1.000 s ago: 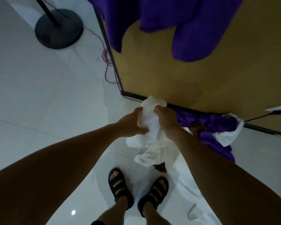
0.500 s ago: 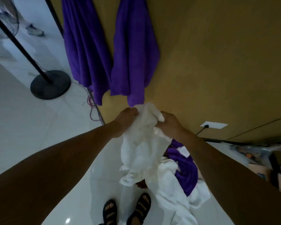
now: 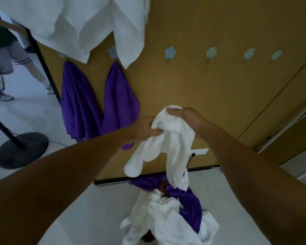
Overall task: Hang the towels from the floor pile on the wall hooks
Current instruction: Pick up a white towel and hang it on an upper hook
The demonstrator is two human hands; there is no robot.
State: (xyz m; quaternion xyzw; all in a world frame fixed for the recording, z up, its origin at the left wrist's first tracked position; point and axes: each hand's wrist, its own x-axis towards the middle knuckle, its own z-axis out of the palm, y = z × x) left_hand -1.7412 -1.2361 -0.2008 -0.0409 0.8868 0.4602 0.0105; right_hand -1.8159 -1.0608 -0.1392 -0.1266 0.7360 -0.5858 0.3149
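Note:
I hold a white towel [image 3: 168, 144] in front of the tan wall at about waist height. My left hand [image 3: 145, 129] grips its left side and my right hand [image 3: 187, 119] grips its top edge, with the rest of it hanging down. Below it on the floor lies the pile of white and purple towels [image 3: 168, 213]. Two purple towels [image 3: 99, 103] hang from hooks on the left. White towels [image 3: 99, 25] hang higher up. A row of pale flower-shaped hooks [image 3: 170, 52] runs to the right with nothing on them.
A black stand with a round base [image 3: 19, 149] is on the floor at left. Another person's legs [image 3: 12, 68] show at the far left. A white socket with a cable [image 3: 200, 151] is low on the wall. A door frame [image 3: 281, 135] is at right.
Both hands have raised the white towel from the pile up along the wall. My view has tilted up, so the hooks and the hanging white towels are now visible.

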